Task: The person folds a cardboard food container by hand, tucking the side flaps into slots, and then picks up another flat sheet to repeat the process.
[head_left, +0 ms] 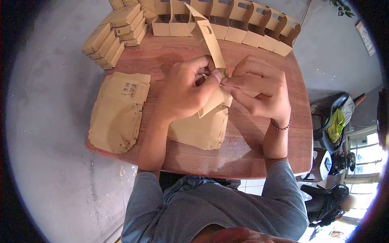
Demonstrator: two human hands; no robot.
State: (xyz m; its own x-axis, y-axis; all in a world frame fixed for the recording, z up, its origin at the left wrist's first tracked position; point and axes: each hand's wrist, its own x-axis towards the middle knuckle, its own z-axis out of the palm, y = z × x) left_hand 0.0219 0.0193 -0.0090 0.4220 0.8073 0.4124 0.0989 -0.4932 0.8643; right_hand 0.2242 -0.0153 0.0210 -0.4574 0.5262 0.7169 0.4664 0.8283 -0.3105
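Note:
Between my two hands a partly folded brown cardboard box (212,44) stands tilted, its tall back panel with a handle slot rising above my fingers. My left hand (188,87) pinches its fold from the left, thumb and fingers closed on the card. From the right, my right hand (259,85) presses fingertips at the same fold; a braided bracelet circles that wrist. Underneath lies a flat cardboard blank (198,131) on the table. The inner tabs of the box are partly hidden by my fingers.
A pile of flat blanks (117,113) lies at the left of the wooden table (243,158). Bundled cardboard stacks (107,44) stand at the back left. A row of folded boxes (239,28) lines the far edge. Another person (328,206) is at the lower right.

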